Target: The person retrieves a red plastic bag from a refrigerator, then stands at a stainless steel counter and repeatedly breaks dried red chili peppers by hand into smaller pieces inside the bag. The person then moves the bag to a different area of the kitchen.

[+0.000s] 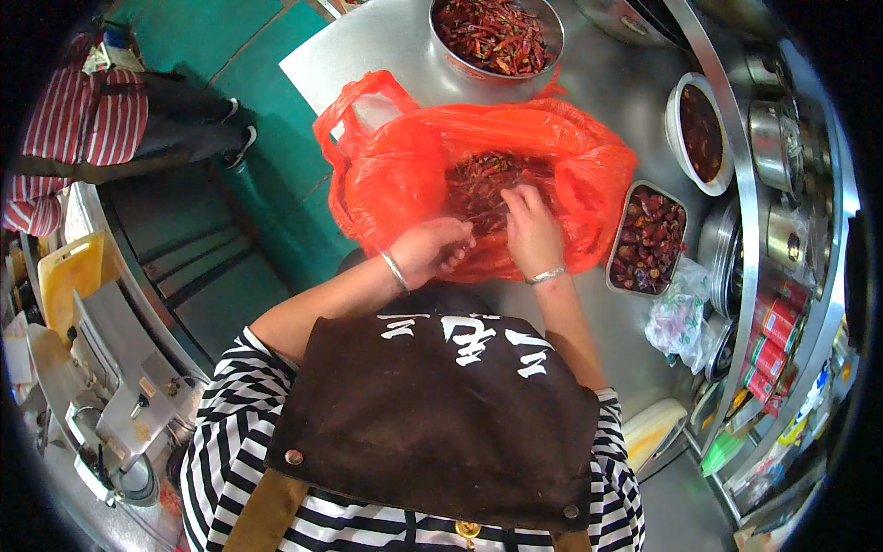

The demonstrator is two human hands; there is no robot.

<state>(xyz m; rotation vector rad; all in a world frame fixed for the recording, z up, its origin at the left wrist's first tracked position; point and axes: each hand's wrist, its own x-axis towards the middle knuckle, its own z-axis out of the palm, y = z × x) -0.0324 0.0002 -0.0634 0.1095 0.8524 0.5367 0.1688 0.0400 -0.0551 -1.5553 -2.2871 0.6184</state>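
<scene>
A red plastic bag (407, 165) lies wide open on the metal table in front of me, with dried red chilies (483, 165) inside. My left hand (434, 252) is at the bag's near side with its fingers curled; whether a chili is in them is hidden. My right hand (534, 231) reaches over the chilies, fingers bent down among them, and its fingertips are too blurred to show a grip. Beyond the bag stands a round metal bowl (497, 69) of whole dried chilies. To the right, a rectangular metal tray (610, 265) holds cut dried chili pieces.
A white bowl (675, 127) of dark sauce stands at the right, beside a metal shelf post (748, 207). Crumpled plastic bags (679, 317) lie near stacked metal lids (721, 255). Red cans (769, 355) fill a shelf. A person in a striped apron (124, 117) stands at the left.
</scene>
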